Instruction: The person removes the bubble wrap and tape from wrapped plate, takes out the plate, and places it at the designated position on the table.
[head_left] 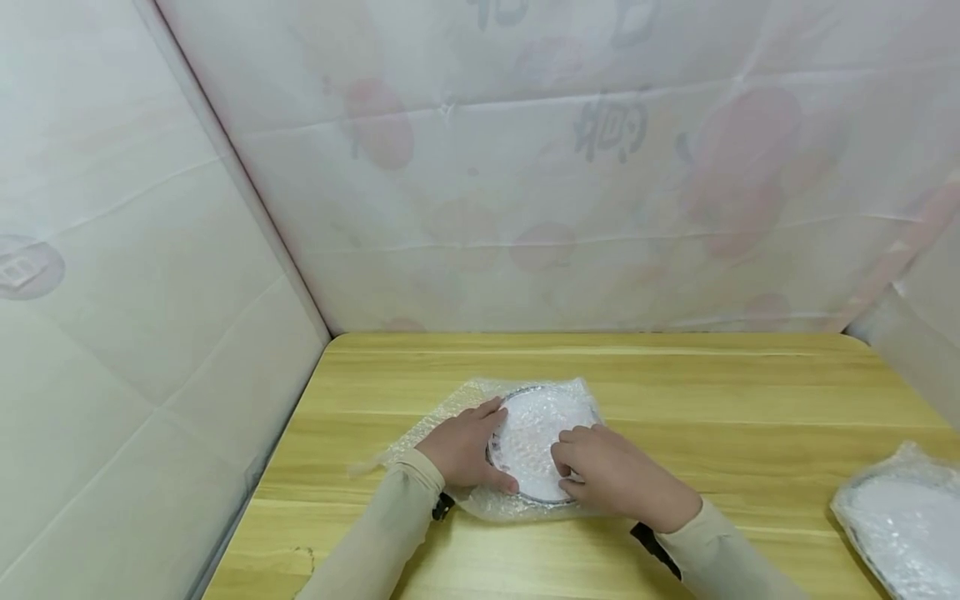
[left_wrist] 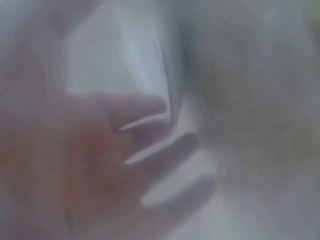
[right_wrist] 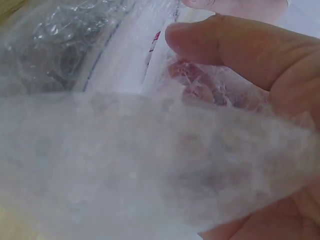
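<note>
Two sleeves (head_left: 382,533) lead in; well to their right, one wrapped plate (head_left: 911,517) lies at the near right of the table (head_left: 712,392). The right hand (head_left: 615,475) has a curled grip that appears to pinch the wrap (head_left: 441,414), whose flap (right_wrist: 115,160) blocks much of its wrist view. The left hand (head_left: 467,446) rests, grip relaxed, fingers spread, on a second plate (head_left: 532,437), also wrapped, near mid-table. Behind hangs a printed sheet (head_left: 562,183).

- Desk (head_left: 735,400): yellowish wood grain, rounded far corners.
- Far sheet (head_left: 465,192): creased, whitish, with faint pink circles and grey lettering.
- Left sheet (head_left: 127,350): pale, with a round mark.
- Wrapped white object (head_left: 903,525): near right, on the desk.
</note>
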